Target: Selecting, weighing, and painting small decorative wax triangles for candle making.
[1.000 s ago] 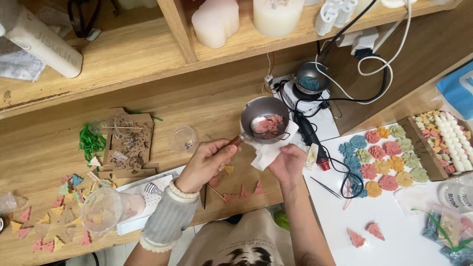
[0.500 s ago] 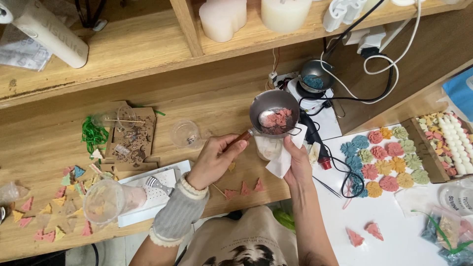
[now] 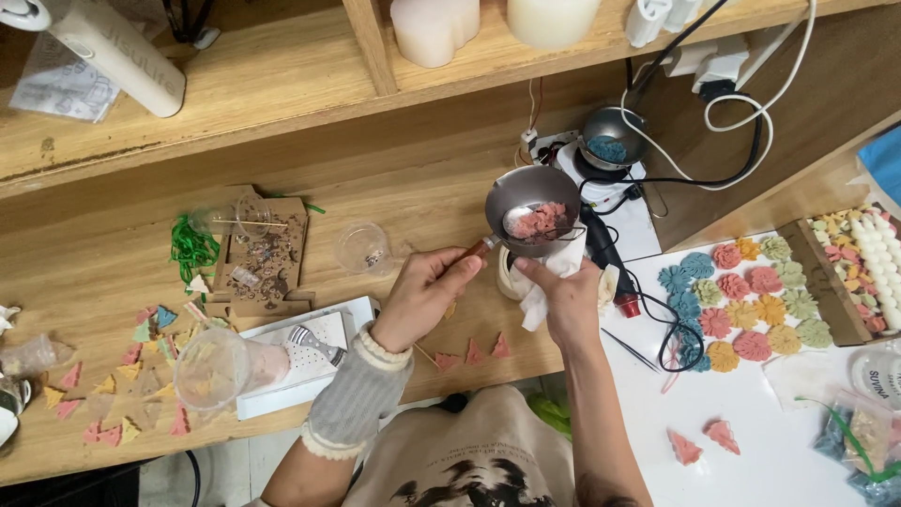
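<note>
the left hand (image 3: 422,296) is clenched around the wooden handle (image 3: 479,248) of a small metal melting pot (image 3: 531,209), which hangs above the wooden bench (image 3: 113,310), just past the fingertips. the right hand (image 3: 563,299) grasps a white tissue (image 3: 554,277) and presses it to the pot's near rim. pink wax (image 3: 539,222) sits inside. judging by this, the wiping or steadying step is in hand; next calls for a level pot and firm grip. the pot's long axis runs from handle up-right, the bowl pointing away from the left fingers, mouth upward.

A small metal pot (image 3: 532,208) with a wooden handle, held level, contains pink wax beside a white tissue (image 3: 556,274).
</note>
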